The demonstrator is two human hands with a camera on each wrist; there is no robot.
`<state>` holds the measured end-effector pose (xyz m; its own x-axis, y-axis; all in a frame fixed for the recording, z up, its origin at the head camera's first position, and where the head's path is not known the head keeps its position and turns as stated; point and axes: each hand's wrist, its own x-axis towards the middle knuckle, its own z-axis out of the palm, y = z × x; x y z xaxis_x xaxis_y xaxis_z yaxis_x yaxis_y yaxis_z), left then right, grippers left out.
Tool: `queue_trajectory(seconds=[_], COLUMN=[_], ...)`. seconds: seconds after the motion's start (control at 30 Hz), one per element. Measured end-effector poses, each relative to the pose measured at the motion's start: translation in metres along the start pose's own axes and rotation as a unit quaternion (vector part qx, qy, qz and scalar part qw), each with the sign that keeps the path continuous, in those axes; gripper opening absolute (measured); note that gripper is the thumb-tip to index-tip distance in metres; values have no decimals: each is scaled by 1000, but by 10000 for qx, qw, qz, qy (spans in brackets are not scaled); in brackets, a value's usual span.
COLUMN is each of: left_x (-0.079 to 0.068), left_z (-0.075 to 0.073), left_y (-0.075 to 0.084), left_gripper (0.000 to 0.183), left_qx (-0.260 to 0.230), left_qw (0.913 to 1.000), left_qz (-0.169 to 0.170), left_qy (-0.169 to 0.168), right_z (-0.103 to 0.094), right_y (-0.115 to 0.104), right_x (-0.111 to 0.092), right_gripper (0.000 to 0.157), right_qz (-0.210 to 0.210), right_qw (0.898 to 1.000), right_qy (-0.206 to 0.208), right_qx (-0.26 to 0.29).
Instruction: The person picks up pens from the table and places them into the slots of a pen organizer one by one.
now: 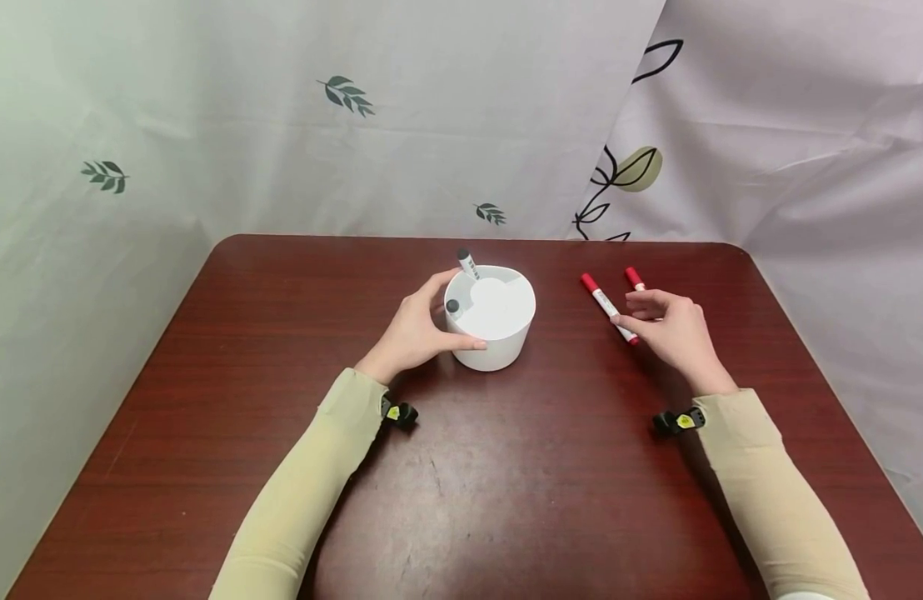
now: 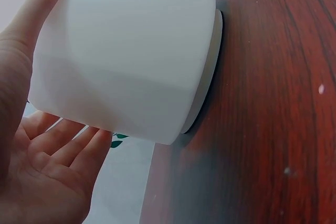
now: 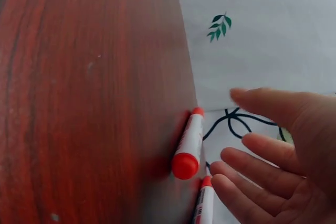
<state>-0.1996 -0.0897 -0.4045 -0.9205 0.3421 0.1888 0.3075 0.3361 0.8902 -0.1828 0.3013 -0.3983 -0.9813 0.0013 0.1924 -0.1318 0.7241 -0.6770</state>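
A white round container (image 1: 502,348) stands on the table, and my left hand (image 1: 411,335) holds its left side. In the left wrist view the thumb lies along one side of the container (image 2: 126,56) and the fingers reach round the other. Two black-capped markers (image 1: 469,265) lean inside it, one sticking up past the rim. To the right, my right hand (image 1: 681,332) hovers over two red-capped markers (image 1: 601,298). In the right wrist view its fingers are spread and apart from the nearer red marker (image 3: 189,142); the second red marker (image 3: 205,203) is partly hidden.
The dark red wooden table (image 1: 506,483) has rounded far corners. Behind it hangs a pale curtain (image 1: 431,150) with leaf prints, close along the back edge. A black wrist camera (image 1: 675,422) is strapped to each wrist.
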Motion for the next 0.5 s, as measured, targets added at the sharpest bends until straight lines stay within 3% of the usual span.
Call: queue_trajectory(seconds=[0.5], left_x=[0], left_z=[0], left_y=[-1], left_gripper=[102], left_qx=[-7], left_qw=[10000], left_qz=[-27], left_qy=[-4], right_z=[8], right_y=[10], right_x=[1], right_gripper=[38], right_qz=[107], right_qw=[9978], right_qy=[-506], right_qx=[-416])
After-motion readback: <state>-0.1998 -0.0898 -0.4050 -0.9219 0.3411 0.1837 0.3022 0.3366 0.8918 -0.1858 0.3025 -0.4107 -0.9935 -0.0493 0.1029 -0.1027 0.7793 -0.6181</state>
